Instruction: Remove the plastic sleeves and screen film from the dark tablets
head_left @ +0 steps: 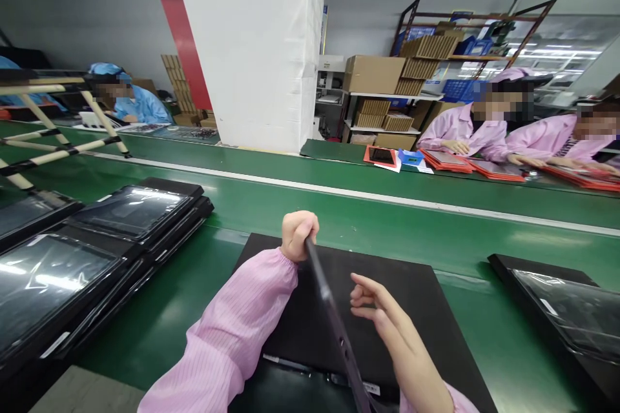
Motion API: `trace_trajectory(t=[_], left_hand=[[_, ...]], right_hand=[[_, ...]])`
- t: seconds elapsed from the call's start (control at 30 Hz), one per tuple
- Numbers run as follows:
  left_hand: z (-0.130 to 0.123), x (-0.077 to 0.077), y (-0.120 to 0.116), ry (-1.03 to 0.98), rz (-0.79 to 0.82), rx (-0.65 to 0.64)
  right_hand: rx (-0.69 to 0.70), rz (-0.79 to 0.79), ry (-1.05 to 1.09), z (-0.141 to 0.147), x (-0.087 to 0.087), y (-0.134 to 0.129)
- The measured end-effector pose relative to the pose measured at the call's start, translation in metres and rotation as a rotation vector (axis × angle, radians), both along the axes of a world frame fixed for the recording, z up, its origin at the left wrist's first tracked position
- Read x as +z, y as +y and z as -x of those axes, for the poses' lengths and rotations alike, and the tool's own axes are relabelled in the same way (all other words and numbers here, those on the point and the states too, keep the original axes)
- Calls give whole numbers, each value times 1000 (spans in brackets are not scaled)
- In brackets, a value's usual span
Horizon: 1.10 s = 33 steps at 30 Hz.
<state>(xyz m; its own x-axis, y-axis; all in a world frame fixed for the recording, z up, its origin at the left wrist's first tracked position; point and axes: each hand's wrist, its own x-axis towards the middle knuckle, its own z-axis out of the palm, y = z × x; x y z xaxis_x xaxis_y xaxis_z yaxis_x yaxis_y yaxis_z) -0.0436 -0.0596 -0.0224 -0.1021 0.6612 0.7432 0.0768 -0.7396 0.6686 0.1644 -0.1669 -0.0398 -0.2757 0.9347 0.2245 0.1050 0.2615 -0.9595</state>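
Observation:
My left hand (299, 235) is closed in a fist round the far end of a thin black panel (330, 303), which is tilted up and seen edge-on. Small holes show along the panel's near edge. To its right, my right hand (380, 313) hangs apart from it, fingers loosely bent and holding nothing. Below both hands a wide black foam-like tray (402, 297) lies on the green bench. Near the tray's front edge, a dark glossy sheet (290, 387) with white labels is partly hidden by my left sleeve and the panel.
Stacked black trays with glossy screens (135, 210) stand on the left, and another screen in a tray (576, 310) on the right. A pipe rack (62, 148) is at far left. Across the green bench (387, 222), co-workers in pink (465, 132) handle red-edged panels (448, 161). A white pillar (247, 45) rises behind.

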Motion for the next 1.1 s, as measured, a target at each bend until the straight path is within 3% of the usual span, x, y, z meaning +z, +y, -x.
trace_trajectory(t=[0.07, 0.1, 0.17, 0.23, 0.3, 0.37, 0.4, 0.47, 0.53, 0.6, 0.77, 0.9, 0.97, 1.03, 1.1], left_hand=[[8, -5, -18, -32, -109, 118], [13, -6, -27, -27, -192, 177], [19, -4, -45, 46, -400, 239], [20, -3, -62, 115, -557, 247], [17, -9, -78, -21, -578, 349], [11, -22, -94, -328, -386, 441], [9, -32, -103, -414, -186, 372], [5, -51, -121, -545, 275, -1], [4, -66, -135, -629, 611, -434], [3, -72, -142, -712, 787, -631], [-4, -71, -133, -881, 901, -528], [-12, -77, -127, -949, 940, -499], [-14, -80, -126, -957, 956, -507], [-15, -83, -125, -959, 947, -524], [-16, -88, -124, -955, 917, -541]], right_hand=[[-111, 165, -63, 4, -24, -7], [-96, 256, -65, 8, -34, -12], [64, 430, 12, 16, -45, -24], [238, 556, 141, 24, -45, -33], [289, 599, 231, 26, -39, -36], [201, 576, 228, 22, -33, -29], [133, 550, 199, 18, -31, -22], [-36, 446, 112, 8, -30, -6], [-212, 287, 23, 0, -30, 10], [-342, 167, -24, -2, -30, 22], [-589, 97, -41, 5, -33, 35], [-723, 12, -233, 3, -37, 38], [-764, -150, -362, 3, -39, 38], [-774, -416, -454, 8, -43, 36], [-655, -629, -478, 17, -52, 31]])
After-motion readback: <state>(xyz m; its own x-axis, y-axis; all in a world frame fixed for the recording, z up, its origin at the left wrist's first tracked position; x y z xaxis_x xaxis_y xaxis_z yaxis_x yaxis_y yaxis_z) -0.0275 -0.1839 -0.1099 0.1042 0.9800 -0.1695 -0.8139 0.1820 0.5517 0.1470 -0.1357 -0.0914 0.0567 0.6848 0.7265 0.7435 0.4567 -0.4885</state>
